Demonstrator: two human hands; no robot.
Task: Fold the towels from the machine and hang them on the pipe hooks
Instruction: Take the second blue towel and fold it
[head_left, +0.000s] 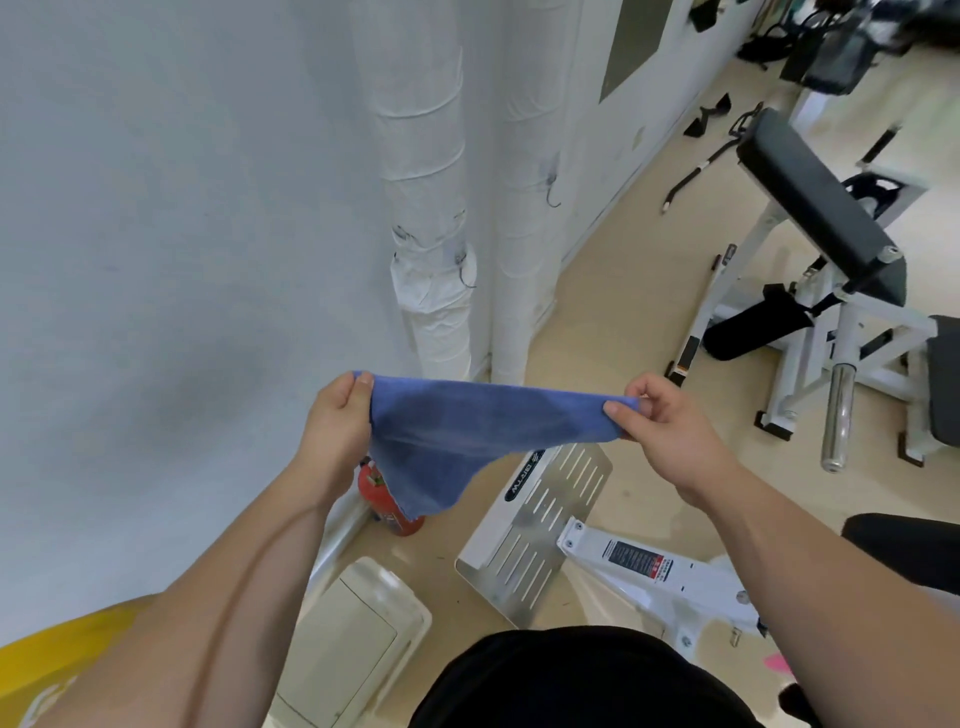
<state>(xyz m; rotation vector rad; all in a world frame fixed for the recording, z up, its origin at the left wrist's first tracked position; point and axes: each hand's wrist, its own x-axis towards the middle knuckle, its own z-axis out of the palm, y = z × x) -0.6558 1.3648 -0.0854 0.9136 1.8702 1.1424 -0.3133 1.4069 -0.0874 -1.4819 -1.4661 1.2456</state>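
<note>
A blue towel (467, 431) held spread in the air.
The left hand (337, 415) pinches its 9 o'clock end, the right hand (670, 426) its 3 o'clock end; wrapped pipes (426, 182) stand at 12 o'clock.

Pretty bright and even in here: soft indoor light, no hard shadows anywhere. The wall (156, 208) comes out with a cool bluish cast. The only real glare is on the chrome bar (839, 415), plus a dull sheen on the slotted metal plate (550, 519). The wide-angle lens bends the wrapped pipes (421, 156) — and the yellow sleeve (47, 670) down in the corner is smeared soft. The blue towel (467, 426) in the middle looks fairly sharp.
</note>
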